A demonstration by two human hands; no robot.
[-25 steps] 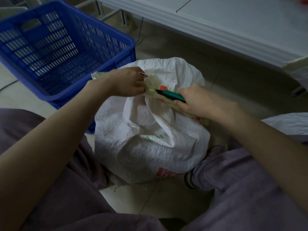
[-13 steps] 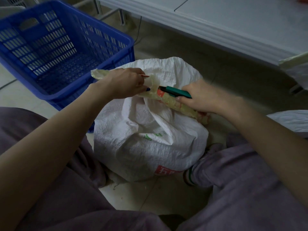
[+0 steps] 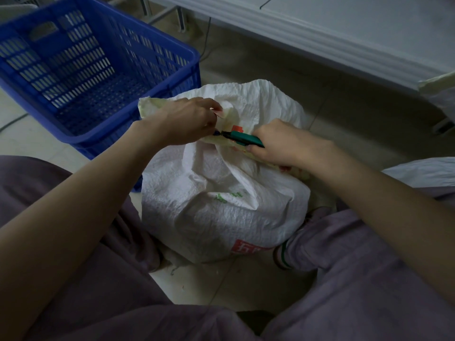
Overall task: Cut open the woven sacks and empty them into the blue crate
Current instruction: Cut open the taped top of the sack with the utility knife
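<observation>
Now gripping a green cutter [image 3: 246, 139] in the right hand [image 3: 283, 143], tip laid to the bunched top seam of the white woven sack [image 3: 221, 207]. Pinching that seam with the left hand [image 3: 187, 121], fingers curled, just beside the tip. Standing the sack on the floor [image 3: 246, 279] between the knees, hard by the blue crate [image 3: 73, 60] at the far left, white table [image 3: 344, 28] beyond.
</observation>
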